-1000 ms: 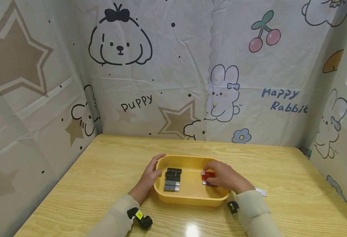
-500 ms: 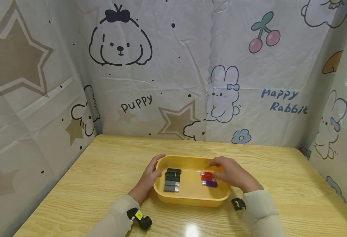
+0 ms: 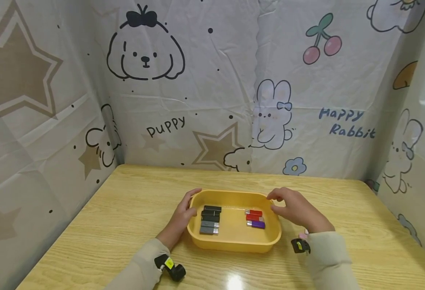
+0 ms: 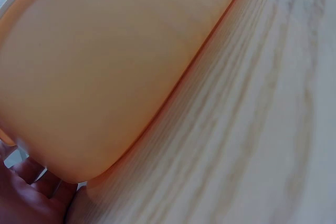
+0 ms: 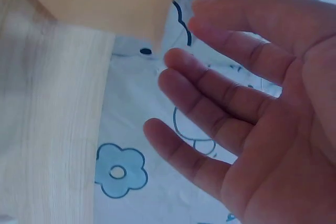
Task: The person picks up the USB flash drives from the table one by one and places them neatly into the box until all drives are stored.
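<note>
A yellow plastic basin (image 3: 234,245) stands on the table. My left hand (image 3: 178,219) grips its left end, thumb over the rim and fingers outside; in the left wrist view the curled fingers (image 4: 39,182) show by the basin's wall. Inside at the left lie black USB flash drives (image 3: 211,213) and two grey flash drives (image 3: 208,230) in a stacked row. Toward the right end are two red flash drives (image 3: 255,213) and a purple flash drive (image 3: 257,225). My right hand (image 3: 296,207) hovers at the back right rim, fingers loosely bent, holding nothing in the right wrist view.
On the wooden table (image 3: 143,201), a small pinkish thing (image 3: 302,235) sits right of the basin, partly hidden by my right wrist. A printed cloth (image 3: 205,92) walls the table at the back and both sides.
My right hand has let go of the red and purple drives and moved right, out of the basin to its rim. The left hand keeps its grip.
</note>
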Available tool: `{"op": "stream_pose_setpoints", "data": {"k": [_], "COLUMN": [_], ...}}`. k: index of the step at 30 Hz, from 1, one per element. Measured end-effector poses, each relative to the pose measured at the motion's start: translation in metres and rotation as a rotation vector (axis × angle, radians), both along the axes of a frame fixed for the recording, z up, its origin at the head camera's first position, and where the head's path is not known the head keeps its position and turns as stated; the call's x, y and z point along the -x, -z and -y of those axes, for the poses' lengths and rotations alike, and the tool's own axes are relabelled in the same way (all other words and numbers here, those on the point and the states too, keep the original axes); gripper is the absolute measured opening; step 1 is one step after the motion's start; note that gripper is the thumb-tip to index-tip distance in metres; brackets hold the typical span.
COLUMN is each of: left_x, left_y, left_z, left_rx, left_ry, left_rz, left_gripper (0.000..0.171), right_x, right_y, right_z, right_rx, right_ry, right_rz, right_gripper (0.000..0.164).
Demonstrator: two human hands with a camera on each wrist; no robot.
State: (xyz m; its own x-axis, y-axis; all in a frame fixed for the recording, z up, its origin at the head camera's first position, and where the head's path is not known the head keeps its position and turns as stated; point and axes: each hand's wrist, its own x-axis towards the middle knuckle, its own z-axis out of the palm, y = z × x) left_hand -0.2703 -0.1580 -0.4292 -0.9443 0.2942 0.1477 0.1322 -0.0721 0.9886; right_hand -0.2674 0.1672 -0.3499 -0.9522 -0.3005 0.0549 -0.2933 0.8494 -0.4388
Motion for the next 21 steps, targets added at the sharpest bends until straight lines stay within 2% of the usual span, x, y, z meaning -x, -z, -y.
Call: {"op": "stream_pose_setpoints", "data": {"k": [13,21], "left_x": [0.001,0.002], "left_y": [0.001,0.001], "left_z": [0.0,0.0], "left_rx": [0.001,-0.022], "left_ry": [-0.001,0.014], "left_rz": [0.0,-0.003], "left_gripper": [0.068,0.067], "right_x": [-0.007,-0.013], "right_y": [-0.012,-0.015], "right_z": [-0.032,-0.044], "right_rx": [-0.039,-0.097], "right_ry": [0.05,0.129], "right_rz": [0.057,0.17], "right_gripper": [0.024,0.032]}}
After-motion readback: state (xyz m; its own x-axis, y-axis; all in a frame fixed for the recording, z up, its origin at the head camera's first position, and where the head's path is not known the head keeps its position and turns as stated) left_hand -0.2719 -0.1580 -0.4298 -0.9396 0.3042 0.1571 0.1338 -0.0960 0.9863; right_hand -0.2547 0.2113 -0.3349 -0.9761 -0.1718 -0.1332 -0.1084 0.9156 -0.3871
